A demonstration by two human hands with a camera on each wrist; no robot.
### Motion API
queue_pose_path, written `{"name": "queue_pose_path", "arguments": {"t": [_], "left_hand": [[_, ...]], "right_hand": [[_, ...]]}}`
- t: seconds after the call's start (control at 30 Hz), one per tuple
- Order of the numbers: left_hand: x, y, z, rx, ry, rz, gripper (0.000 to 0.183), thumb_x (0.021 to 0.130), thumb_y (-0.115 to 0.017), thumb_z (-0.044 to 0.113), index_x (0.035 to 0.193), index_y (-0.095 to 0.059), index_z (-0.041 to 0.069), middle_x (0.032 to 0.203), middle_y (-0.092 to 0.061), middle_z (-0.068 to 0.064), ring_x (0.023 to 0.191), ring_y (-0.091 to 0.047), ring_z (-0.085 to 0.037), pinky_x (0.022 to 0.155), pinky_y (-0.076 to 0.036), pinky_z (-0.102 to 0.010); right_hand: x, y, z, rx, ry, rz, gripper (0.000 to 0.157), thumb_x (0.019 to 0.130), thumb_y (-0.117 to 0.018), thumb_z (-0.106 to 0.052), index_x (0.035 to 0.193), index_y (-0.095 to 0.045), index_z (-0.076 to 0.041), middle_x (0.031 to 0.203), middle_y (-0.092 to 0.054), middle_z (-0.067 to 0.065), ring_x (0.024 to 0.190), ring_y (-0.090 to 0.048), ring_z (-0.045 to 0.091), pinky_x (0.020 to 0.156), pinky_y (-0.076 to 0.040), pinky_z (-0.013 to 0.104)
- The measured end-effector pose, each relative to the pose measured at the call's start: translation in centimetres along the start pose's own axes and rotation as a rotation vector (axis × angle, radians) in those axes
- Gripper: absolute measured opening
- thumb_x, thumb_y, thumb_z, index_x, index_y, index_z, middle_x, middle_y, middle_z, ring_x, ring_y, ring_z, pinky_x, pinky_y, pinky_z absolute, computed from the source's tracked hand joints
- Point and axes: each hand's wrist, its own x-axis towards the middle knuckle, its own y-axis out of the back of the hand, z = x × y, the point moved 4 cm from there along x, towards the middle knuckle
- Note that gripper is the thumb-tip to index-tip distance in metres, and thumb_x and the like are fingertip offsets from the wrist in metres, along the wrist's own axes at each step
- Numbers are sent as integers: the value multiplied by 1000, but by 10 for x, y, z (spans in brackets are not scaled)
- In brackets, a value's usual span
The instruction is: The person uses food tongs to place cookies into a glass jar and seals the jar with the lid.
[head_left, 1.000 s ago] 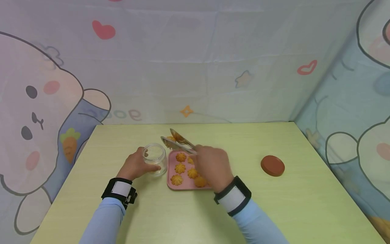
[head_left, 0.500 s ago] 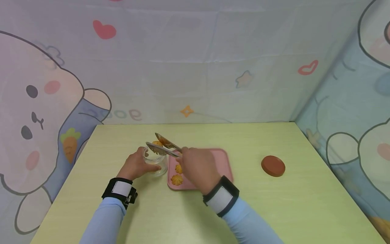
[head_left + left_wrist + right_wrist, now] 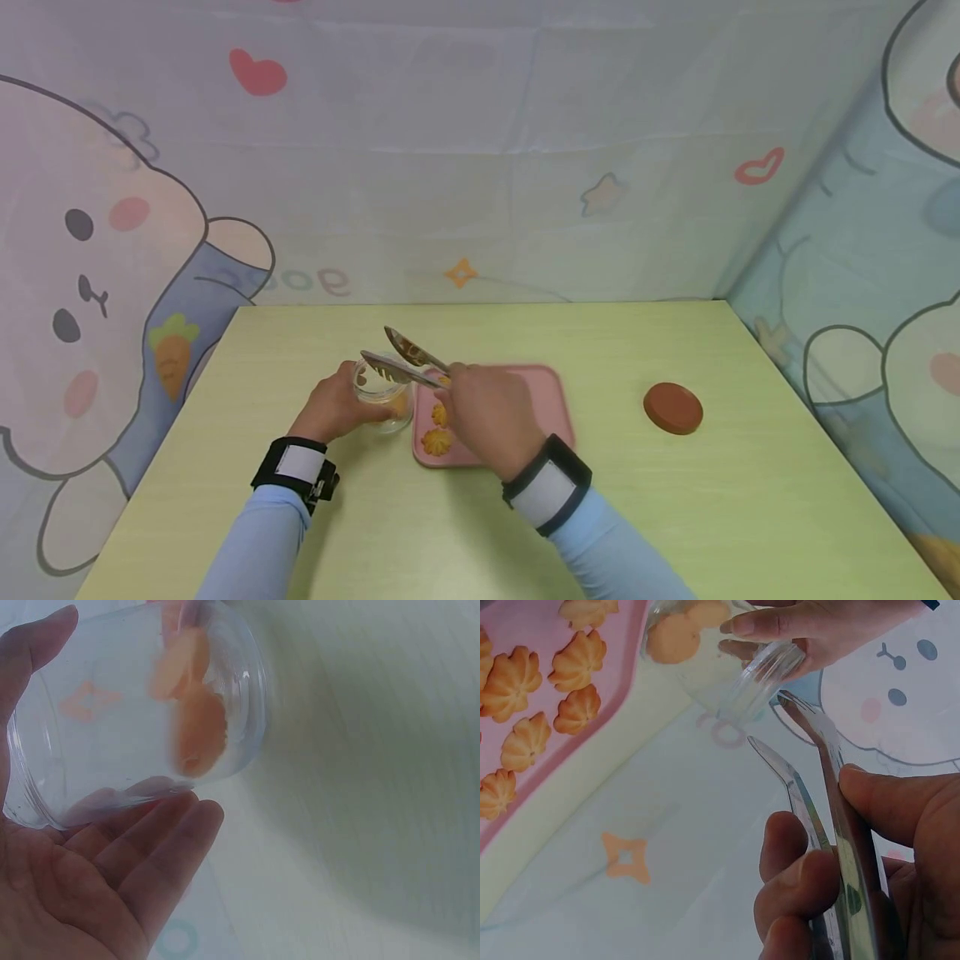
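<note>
My left hand (image 3: 330,408) holds a clear jar (image 3: 112,742) upright on the table, thumb on one side and fingers on the other. Two round golden cookies (image 3: 201,731) show at the jar's bottom in the left wrist view. In my right hand (image 3: 491,417) is a pair of metal tongs (image 3: 401,372). The tongs' tips stand apart over the jar's mouth, with nothing between them. Beside the jar lies a pink tray (image 3: 549,404) bearing several ridged golden cookies (image 3: 510,684); my right hand hides part of it in the head view.
A round brown lid (image 3: 673,408) lies on the pale yellow table (image 3: 750,500), well right of the tray. Behind and along the side hangs a cloth (image 3: 465,100) printed with cartoon figures.
The tongs moved left from behind the tray to over the jar, carrying a cookie. Their arms then let go, and that cookie dropped into the jar. My left hand stayed put.
</note>
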Motion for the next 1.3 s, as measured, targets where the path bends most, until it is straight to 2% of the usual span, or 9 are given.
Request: {"name": "queue_pose_path", "arguments": {"t": [0.17, 0.37, 0.6, 0.83, 0.97, 1.07, 1.13, 1.3], "left_hand": [[3, 2, 2, 6, -9, 7, 90, 67, -82, 41, 128, -39, -8, 106, -62, -24, 88, -57, -31, 79, -49, -47], [7, 4, 1, 3, -21, 17, 94, 65, -82, 44, 128, -38, -9, 113, -60, -28, 94, -57, -35, 83, -49, -50], [7, 1, -2, -2, -14, 23, 99, 63, -82, 49, 130, -38, -9, 117, -59, -29, 97, -56, -36, 86, -49, -52], [4, -3, -4, -5, -1, 30, 98, 63, -83, 47, 130, -39, -9, 117, -60, -29, 97, -57, -35, 85, -49, -52], [2, -5, -6, -6, -3, 33, 97, 63, -83, 46, 130, -39, -9, 115, -61, -29, 95, -57, -34, 84, -50, -51], [2, -6, -5, -11, -18, 36, 97, 63, -83, 45, 130, -39, -9, 114, -61, -29, 95, -57, -35, 83, -50, -51], [3, -6, -4, -10, -20, 38, 97, 63, -83, 45, 130, -39, -9, 114, -61, -29, 95, -57, -35, 83, -50, -51], [3, -6, -3, 1, -21, 38, 96, 63, -83, 44, 129, -39, -10, 114, -61, -29, 95, -58, -35, 83, -50, -51]], "right_hand": [[-2, 5, 11, 21, -13, 21, 28, 89, -65, -36, 72, -57, -15, 50, -46, -3, 40, -43, 11, 33, -30, 24], [-4, 12, 25, -38, -15, 81, 30, 86, -67, -37, 67, -56, -16, 46, -43, -4, 37, -40, 12, 35, -24, 25], [-9, 12, 42, 40, -97, 29, 27, 87, -67, -34, 72, -59, -13, 50, -48, -1, 43, -44, 14, 35, -27, 24], [-22, 5, 60, 71, -170, 34, 29, 86, -67, -37, 71, -60, -14, 51, -48, -1, 43, -44, 15, 33, -30, 26], [-29, -2, 72, 113, -214, 12, 23, 85, -70, -35, 89, -70, -12, 58, -59, 0, 45, -47, 15, 34, -33, 26], [-35, -6, 82, 116, -230, 14, 31, 84, -70, -31, 109, -70, -13, 63, -64, 3, 45, -48, 16, 33, -34, 27], [-39, -7, 87, 101, -234, 20, 37, 84, -71, -31, 117, -68, -15, 61, -63, 4, 44, -47, 16, 33, -33, 27], [-46, -7, 97, 63, -225, 21, 41, 84, -71, -33, 123, -65, -20, 50, -52, 2, 40, -44, 17, 31, -29, 28]]}}
